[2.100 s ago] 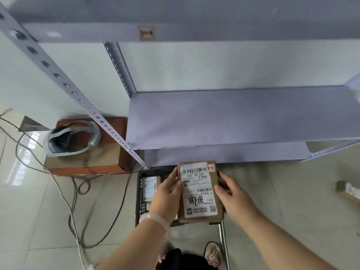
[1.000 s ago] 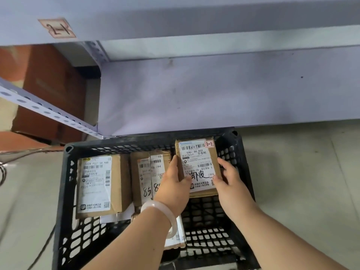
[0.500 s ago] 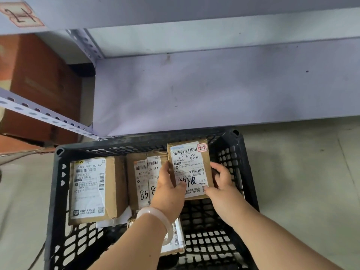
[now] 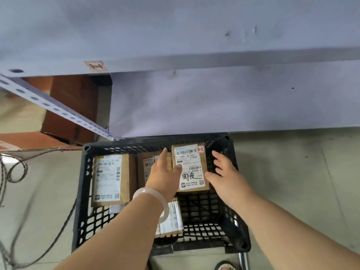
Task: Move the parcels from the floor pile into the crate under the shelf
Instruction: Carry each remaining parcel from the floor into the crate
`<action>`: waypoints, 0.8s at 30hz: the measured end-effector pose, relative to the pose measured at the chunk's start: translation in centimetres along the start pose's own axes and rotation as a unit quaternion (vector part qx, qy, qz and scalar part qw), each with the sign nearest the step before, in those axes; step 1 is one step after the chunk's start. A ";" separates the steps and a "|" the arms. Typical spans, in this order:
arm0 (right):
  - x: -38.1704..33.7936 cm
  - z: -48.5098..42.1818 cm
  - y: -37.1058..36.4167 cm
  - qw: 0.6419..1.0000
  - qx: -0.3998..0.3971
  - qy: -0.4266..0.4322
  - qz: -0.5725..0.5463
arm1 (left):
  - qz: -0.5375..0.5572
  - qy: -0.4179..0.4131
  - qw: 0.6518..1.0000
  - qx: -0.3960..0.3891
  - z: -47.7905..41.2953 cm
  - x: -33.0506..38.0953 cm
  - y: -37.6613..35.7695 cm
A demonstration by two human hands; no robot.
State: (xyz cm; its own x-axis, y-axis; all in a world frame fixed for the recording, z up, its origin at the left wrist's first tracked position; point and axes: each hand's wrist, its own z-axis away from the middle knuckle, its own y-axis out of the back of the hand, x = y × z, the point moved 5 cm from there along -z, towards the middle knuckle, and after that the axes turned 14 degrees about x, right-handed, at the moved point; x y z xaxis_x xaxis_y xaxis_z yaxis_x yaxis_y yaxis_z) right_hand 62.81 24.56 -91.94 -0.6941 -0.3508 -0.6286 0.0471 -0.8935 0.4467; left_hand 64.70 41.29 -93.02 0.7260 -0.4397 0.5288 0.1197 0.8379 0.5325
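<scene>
A brown parcel [image 4: 191, 166] with a white label and a red "2-2" tag stands in the back right corner of the black plastic crate [image 4: 83, 176]. My left hand [image 4: 163, 172] lies flat against the parcel's left side, fingers stretched out and thumb resting on the label. My right hand [image 4: 224, 172] hovers just right of the parcel with spread fingers, near the crate's right wall and holding nothing. Three more parcels are in the crate: a large one [image 4: 111, 178] at the left, one [image 4: 148, 162] in the middle behind my left hand, and one [image 4: 172, 217] lying flat under my left wrist.
The grey metal shelf [image 4: 214, 98] overhangs the crate's back edge, with a perforated upright [image 4: 58, 110] at the left. An orange-brown box [image 4: 72, 106] stands behind that upright. Cables [image 4: 11, 172] trail over the tiled floor at the left. A sandalled foot [image 4: 226, 266] is at the bottom edge.
Both hands lowered the labelled parcel into the crate's back right corner. The right hand has let go and opened; the left hand's fingers have straightened along the parcel's side.
</scene>
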 end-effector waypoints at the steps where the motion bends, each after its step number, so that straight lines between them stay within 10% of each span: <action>1: -0.8 0.8 0.5 1.000 0.004 0.004 0.002 | -0.001 -0.005 1.000 0.001 0.9 0.6 0.8; 12: -13.3 14.6 7.4 0.999 0.030 0.030 0.002 | 0.050 -0.042 0.998 -0.018 13.1 8.9 12.3; 24: -27.4 42.0 28.4 0.955 0.256 0.065 -0.131 | 0.061 -0.310 0.945 -0.091 40.7 27.5 25.6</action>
State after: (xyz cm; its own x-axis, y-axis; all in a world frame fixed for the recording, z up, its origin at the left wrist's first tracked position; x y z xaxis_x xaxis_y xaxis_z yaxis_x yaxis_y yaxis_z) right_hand 52.98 20.56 -35.27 -0.5368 -0.1962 -0.8206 -0.4973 -0.7121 0.4956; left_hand 60.18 37.48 -37.89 0.2132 -0.3943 0.8939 0.2157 0.9113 0.3506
